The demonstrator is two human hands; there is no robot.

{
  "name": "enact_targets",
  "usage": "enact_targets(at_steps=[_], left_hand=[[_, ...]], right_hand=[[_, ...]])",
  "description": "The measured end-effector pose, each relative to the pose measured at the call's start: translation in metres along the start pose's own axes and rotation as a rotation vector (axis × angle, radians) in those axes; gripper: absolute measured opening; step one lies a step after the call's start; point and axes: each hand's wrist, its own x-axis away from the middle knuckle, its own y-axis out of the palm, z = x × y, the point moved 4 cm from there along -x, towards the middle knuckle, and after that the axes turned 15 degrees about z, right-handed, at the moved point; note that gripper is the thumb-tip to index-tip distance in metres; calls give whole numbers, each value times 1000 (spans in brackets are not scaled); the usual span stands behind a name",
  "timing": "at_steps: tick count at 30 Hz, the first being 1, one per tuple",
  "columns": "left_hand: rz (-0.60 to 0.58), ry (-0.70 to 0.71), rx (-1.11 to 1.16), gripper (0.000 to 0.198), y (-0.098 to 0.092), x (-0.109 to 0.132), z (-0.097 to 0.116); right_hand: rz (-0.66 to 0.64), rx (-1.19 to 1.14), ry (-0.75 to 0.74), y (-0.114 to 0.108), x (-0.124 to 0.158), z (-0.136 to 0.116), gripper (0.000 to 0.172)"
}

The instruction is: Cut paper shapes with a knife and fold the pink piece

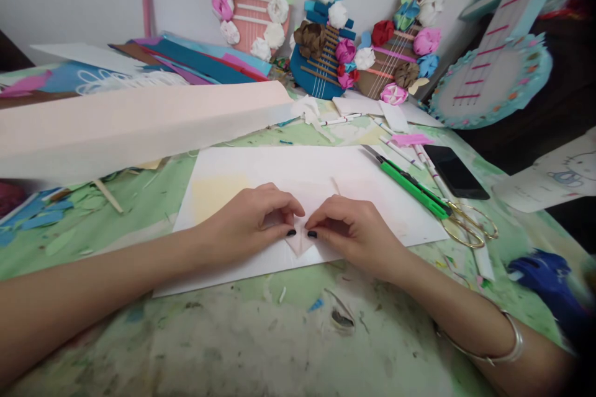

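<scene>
A small pale pink piece of folded paper [300, 247] lies over a white board [242, 164], its pointed corner toward me. From the left, my left hand [254, 220] pinches its edge between thumb and fingers. My right hand [356, 229] pinches the same paper from the other side, the two thumb tips close together. Part of the paper is hidden behind my fingers. Beneath it, the board carries a pale yellow patch [216, 192] on the left and a faint pink area on the right.
A green box cutter [412, 185] and gold-handled scissors [465, 223] lie at the board's right side, beside a black phone [456, 170]. Paper-flower-covered model instruments [321, 68] stand at the back. A long pale pink folded sheet [139, 121] stretches across the left. Scraps litter the green tablecloth [223, 335].
</scene>
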Motion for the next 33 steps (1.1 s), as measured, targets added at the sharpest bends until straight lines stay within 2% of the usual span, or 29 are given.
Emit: enact_targets(at_steps=[5, 13, 25, 33], left_hand=[[-5, -10, -29, 20, 0, -1, 3], [0, -20, -19, 19, 0, -3, 4], [31, 43, -23, 16, 3, 0, 0], [17, 16, -36, 11, 2, -2, 0]], right_hand=[[20, -22, 30, 2, 0, 3, 9], [12, -75, 94, 3, 1, 6, 9], [-12, -58, 60, 4, 1, 5, 7], [-14, -48, 11, 2, 0, 3, 8]])
